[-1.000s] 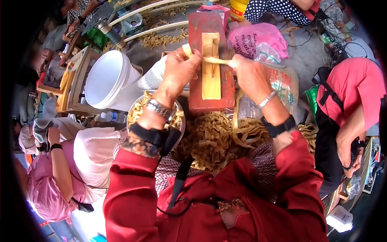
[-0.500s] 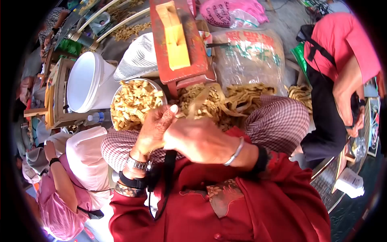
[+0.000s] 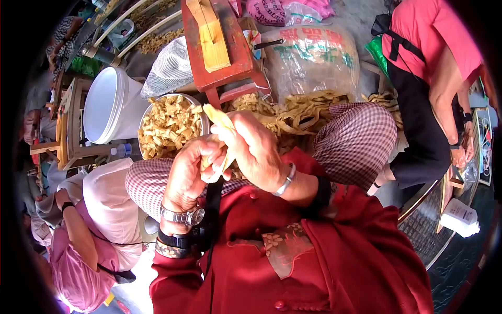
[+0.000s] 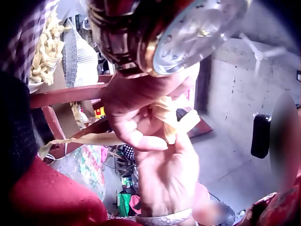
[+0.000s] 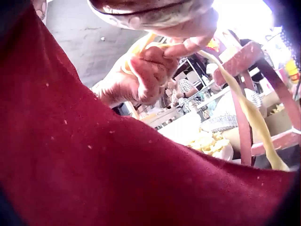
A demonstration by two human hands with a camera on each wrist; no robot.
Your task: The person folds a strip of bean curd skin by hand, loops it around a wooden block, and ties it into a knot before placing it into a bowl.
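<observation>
My left hand point(image 3: 183, 170), with a watch at its wrist, pinches a pale yellow flat strip point(image 3: 220, 119) in front of my chest. Close against it, my right hand point(image 3: 256, 149) has its fingers and thumb on the same strip, one end sticking up between the hands. In the left wrist view the strip point(image 4: 164, 115) is looped and folded between the fingertips. A long tail of the strip point(image 5: 251, 115) hangs from the hands in the right wrist view. Left of the hands, a bowl point(image 3: 204, 121) is heaped with short knotted yellow pieces point(image 3: 170, 128).
Ahead stands a red bench point(image 3: 191, 63) bearing a slotted yellow wooden block point(image 3: 215, 49). Loose strips point(image 3: 300, 115) lie before my lap, by a clear plastic sack point(image 3: 314, 65). A white bucket point(image 3: 104, 104) stands left. People sit on both sides.
Both hands have come back from the wooden block on the bench to my chest, bringing the strip. They now hold it folded close together, and the head view has tilted down.
</observation>
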